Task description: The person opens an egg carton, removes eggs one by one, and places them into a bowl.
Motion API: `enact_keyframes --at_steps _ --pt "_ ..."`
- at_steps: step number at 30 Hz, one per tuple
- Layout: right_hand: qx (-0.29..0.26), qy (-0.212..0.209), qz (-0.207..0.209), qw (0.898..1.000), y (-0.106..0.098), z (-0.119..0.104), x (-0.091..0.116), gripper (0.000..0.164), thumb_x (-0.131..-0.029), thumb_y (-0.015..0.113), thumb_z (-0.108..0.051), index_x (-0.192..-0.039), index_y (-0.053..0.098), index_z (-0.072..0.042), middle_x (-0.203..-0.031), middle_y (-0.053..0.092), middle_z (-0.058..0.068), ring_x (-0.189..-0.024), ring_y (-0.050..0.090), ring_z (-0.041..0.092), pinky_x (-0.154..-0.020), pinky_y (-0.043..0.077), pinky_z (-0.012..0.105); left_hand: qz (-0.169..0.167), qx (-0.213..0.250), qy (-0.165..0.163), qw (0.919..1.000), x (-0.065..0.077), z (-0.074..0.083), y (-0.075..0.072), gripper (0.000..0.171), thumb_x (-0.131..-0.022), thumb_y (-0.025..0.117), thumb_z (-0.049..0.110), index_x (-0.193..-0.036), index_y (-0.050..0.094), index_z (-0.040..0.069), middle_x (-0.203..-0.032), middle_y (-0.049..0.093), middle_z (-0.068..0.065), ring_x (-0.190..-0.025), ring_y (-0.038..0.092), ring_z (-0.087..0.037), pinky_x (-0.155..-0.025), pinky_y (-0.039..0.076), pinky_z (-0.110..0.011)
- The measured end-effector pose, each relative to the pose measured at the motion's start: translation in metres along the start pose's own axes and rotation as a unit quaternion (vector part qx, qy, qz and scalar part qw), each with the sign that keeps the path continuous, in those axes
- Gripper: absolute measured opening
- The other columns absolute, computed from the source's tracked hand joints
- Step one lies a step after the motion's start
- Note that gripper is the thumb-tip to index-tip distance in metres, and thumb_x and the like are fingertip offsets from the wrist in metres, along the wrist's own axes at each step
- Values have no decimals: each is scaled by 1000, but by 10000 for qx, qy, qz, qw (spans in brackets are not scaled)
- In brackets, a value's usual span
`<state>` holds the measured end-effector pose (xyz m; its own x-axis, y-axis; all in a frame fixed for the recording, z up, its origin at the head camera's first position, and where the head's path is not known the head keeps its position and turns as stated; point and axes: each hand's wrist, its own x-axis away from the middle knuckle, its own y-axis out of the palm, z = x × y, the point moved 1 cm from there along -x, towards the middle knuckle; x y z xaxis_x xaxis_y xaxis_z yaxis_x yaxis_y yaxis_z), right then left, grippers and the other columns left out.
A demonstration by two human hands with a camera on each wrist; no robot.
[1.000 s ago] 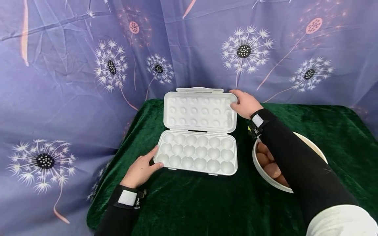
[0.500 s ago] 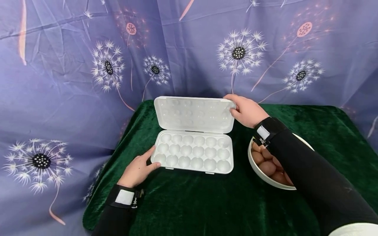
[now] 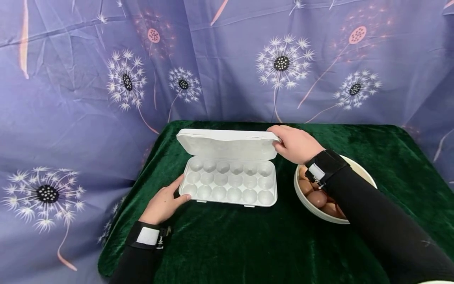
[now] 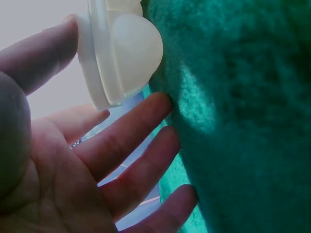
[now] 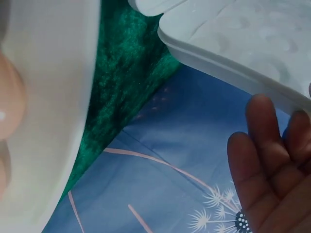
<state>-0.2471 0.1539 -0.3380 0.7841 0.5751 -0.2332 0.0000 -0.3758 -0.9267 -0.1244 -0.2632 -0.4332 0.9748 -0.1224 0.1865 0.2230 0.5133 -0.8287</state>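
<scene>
A white plastic egg box (image 3: 227, 182) with rows of round, bare hollows lies on the cloth in the head view. Its hinged lid (image 3: 228, 142) leans forward over the back of the base, partly lowered. My right hand (image 3: 297, 144) grips the lid's right corner between thumb and fingers. At the base's front left corner my left hand (image 3: 164, 205) rests with spread fingers, thumb at the front edge and forefinger along the side. The left wrist view shows that thumb touching the rim, with the other fingers extended beneath.
To the right stands a white bowl (image 3: 358, 170) of brown eggs (image 3: 317, 198), partly hidden by my right forearm. Dark green velvet (image 3: 227, 244) covers the table. A purple curtain with dandelion prints (image 3: 234, 59) hangs behind and at the left.
My right hand has swung the lid from nearly upright, leaning back, to forward and lower over the base. The left hand stays at its corner. The whole view has shifted slightly.
</scene>
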Motion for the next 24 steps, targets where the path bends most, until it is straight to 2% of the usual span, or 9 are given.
enact_keyframes --at_steps 5,10,15,18,24 --pt "30 199 -44 9998 2 1 -2 42 -99 58 -23 -141 53 -17 -117 59 6 -82 55 19 -73 45 41 57 60 170 9998 0 -1 -1 79 -100 61 46 -163 22 18 -149 49 -20 -132 51 -39 -99 43 -59" --pt "-26 382 -173 9991 2 4 -4 49 -98 62 -28 -145 50 -18 -120 59 6 -81 55 19 -72 46 39 20 95 220 9997 1 -2 0 80 -100 60 48 -163 21 19 -151 47 -19 -133 50 -39 -100 43 -59" --pt "-115 478 -223 9985 2 7 -5 51 -98 62 -28 -145 49 -16 -114 59 4 -80 54 18 -69 44 39 29 118 224 9997 1 -3 0 81 -99 59 53 -163 21 20 -153 45 -17 -135 49 -38 -101 42 -59" --pt "-182 478 -190 9985 2 8 -5 45 -97 63 -28 -140 52 -17 -105 60 2 -77 53 18 -67 43 39 36 102 225 9997 0 -2 0 81 -99 59 51 -163 21 19 -153 45 -17 -134 49 -38 -100 43 -59" --pt "-354 258 -258 9987 5 7 -1 19 -96 65 -25 -114 63 -20 -87 56 -3 -69 49 17 -66 39 37 24 100 205 9997 -1 0 1 80 -100 61 45 -163 21 16 -153 44 -20 -134 49 -40 -100 43 -60"
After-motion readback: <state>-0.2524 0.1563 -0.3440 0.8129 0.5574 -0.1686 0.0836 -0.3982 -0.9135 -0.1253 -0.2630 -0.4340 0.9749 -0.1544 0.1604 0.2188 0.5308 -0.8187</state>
